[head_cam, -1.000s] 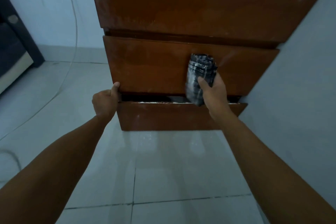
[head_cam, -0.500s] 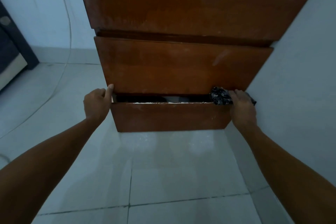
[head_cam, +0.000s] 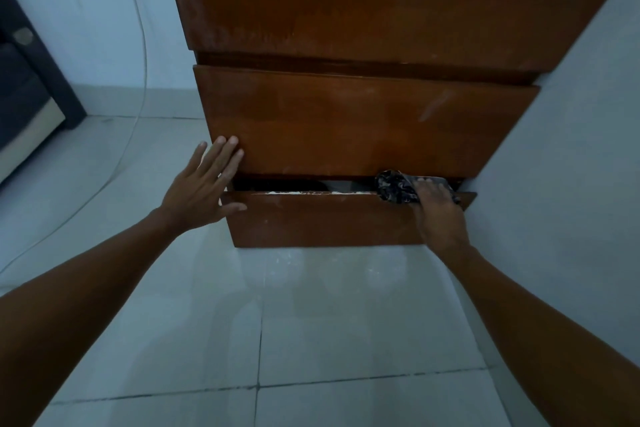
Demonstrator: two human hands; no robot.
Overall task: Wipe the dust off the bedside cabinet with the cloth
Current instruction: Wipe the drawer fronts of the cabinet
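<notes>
No readable text, label, brand, number or sign appears on anything here.

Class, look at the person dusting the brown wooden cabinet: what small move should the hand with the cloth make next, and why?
Probably draw the dark patterned cloth leftward along the top edge of the slightly open bottom drawer. The right hand presses the cloth at that edge's right end, and pale dust shows along the edge to its left. The left hand lies flat against the brown wooden cabinet, seemingly steadying it.
</notes>
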